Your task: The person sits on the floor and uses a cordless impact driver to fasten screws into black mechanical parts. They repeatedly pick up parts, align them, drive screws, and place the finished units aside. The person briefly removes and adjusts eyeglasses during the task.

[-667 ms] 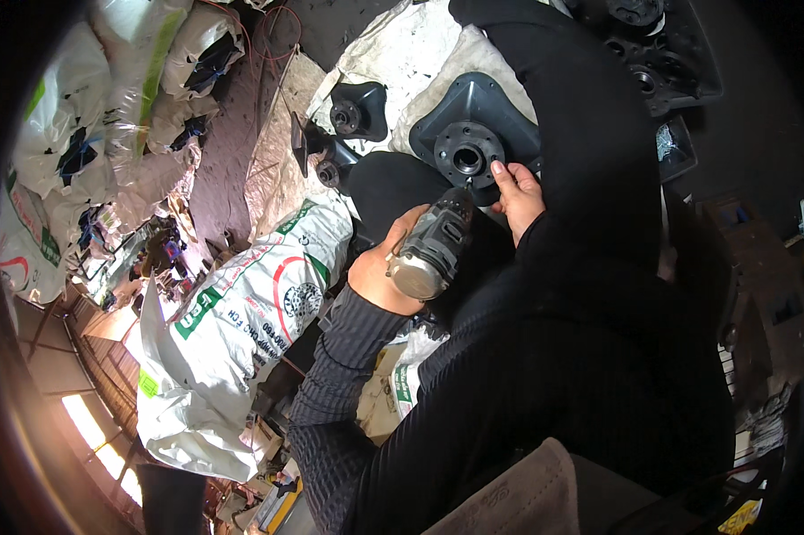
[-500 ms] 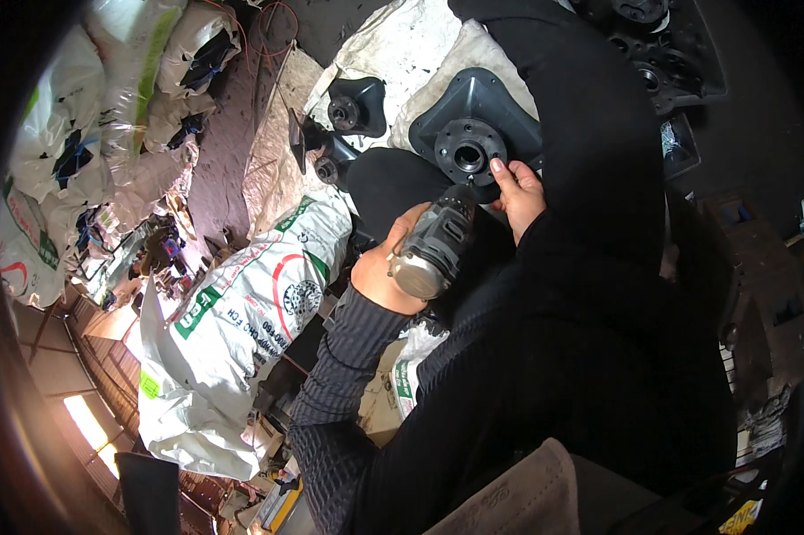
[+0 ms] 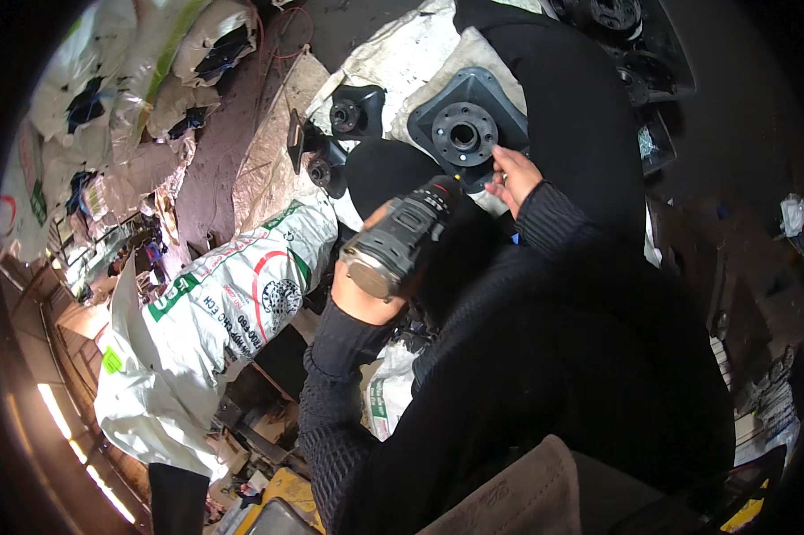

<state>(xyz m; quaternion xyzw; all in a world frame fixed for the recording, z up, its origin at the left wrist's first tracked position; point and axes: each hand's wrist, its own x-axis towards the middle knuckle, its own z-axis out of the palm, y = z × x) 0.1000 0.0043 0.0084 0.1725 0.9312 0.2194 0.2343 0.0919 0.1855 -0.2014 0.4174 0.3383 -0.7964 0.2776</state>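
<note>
Cluttered workshop floor, white woven sacks [image 3: 232, 303] piled at left, a pale cloth [image 3: 393, 67] spread under the parts. We see the left hand [image 3: 366, 285] clenched around the body of a grey and black power driver [image 3: 402, 236], its tip pointing up toward a dark square plate with a round bolted hub [image 3: 464, 134] that rests tilted on the cloth against the person's dark-trousered leg [image 3: 571, 116]. Right hand [image 3: 513, 178] has fingertips touching the plate's lower right edge, pinching lightly; we cannot tell whether it holds a small fastener. Two similar hub parts [image 3: 348, 116] lie just left, more at top right [image 3: 616, 18]. We judge the plate stiff, heavy metal, hard-edged, not fragile, likely to slide on cloth, so best held by a flat corner or rim away from the hub. Driver looks weighty, rubbery body gives firm hold.
</note>
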